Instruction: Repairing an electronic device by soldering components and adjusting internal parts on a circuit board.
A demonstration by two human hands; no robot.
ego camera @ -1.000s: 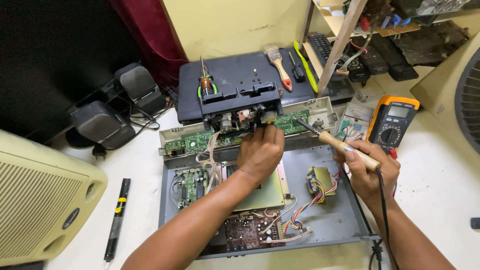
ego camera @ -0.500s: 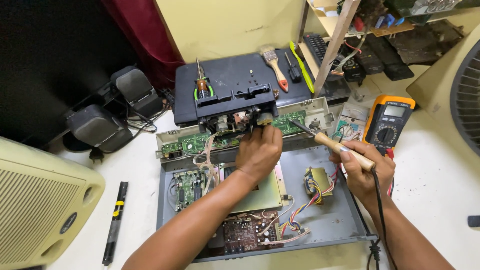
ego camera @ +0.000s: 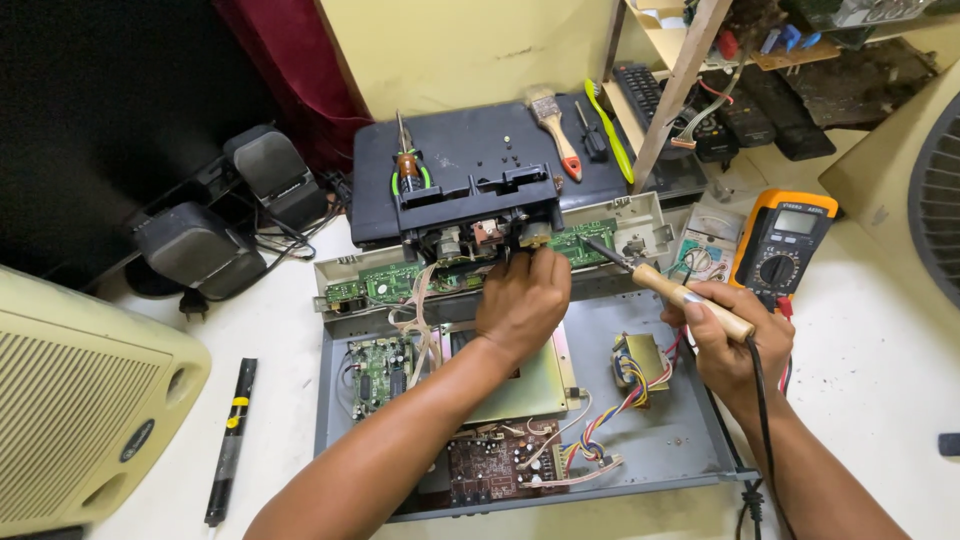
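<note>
An opened grey metal player chassis lies in front of me, with green circuit boards, coloured wires and a small transformer inside. Its front panel with a long green board stands tipped up behind it. My left hand reaches into the middle, its fingers closed on a small part at the black drive mechanism. My right hand grips a wooden-handled soldering iron whose dark tip points left at the green board.
An orange multimeter lies at the right. A paintbrush, screwdrivers and a green toothbrush rest on the black cover behind. Two grey speakers sit at the left, a beige grille near left, and a black pen on the table.
My view has shifted slightly. Both hands stay in nearly the same places, the iron's tip still near the green board.
</note>
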